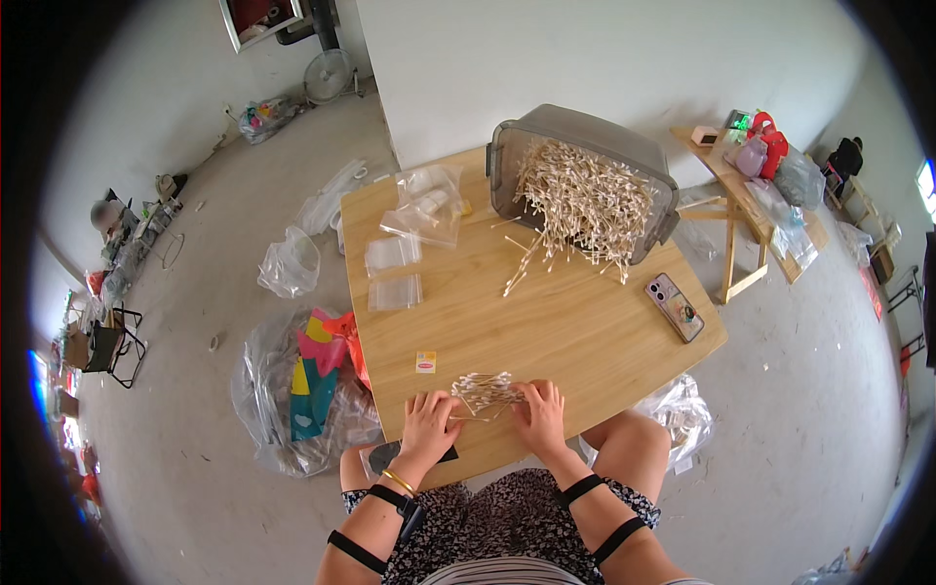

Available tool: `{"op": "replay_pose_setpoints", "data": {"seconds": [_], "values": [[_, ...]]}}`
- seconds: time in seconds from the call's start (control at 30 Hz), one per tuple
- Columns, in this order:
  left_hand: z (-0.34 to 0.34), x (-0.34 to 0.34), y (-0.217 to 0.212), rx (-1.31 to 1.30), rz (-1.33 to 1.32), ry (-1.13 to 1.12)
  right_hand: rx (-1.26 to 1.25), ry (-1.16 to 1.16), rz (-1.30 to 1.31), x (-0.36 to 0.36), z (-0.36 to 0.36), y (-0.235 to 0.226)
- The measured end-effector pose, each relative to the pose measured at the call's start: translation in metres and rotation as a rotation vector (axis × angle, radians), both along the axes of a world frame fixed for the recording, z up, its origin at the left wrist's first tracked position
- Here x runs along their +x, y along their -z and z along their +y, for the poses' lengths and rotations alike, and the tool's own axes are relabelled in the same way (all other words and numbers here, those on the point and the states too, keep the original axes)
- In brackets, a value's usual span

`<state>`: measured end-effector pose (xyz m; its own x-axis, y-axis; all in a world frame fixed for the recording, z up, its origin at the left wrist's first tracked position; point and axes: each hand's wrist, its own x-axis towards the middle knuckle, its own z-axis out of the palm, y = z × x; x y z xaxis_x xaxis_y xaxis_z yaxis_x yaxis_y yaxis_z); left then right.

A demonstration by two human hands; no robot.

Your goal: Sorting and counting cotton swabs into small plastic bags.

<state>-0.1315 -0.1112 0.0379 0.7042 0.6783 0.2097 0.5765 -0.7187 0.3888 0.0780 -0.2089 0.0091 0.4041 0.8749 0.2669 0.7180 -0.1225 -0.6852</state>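
Crosswise, cotton swab bundle [485,392] between hands.

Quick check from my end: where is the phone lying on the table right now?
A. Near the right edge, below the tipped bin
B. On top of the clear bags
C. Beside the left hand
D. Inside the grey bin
A: the phone lies flat near the right edge of the wooden table, just below the tipped grey bin of swabs.
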Motion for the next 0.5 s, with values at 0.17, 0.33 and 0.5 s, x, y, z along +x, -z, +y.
{"op": "replay_pose_setpoints", "data": {"seconds": [0.17,0.33,0.5], "values": [[0.021,0.04,-0.001,0.007,-0.183,0.074,-0.035,0.022,-0.027,-0.004,0.005,0.0],[0.025,0.044,0.018,-0.079,-0.111,0.093,-0.083,0.041,-0.027,-0.006,0.012,-0.001],[0.003,0.037,0.022,-0.133,-0.103,0.017,0.043,0.012,0.019,-0.006,0.013,-0.011]]}}
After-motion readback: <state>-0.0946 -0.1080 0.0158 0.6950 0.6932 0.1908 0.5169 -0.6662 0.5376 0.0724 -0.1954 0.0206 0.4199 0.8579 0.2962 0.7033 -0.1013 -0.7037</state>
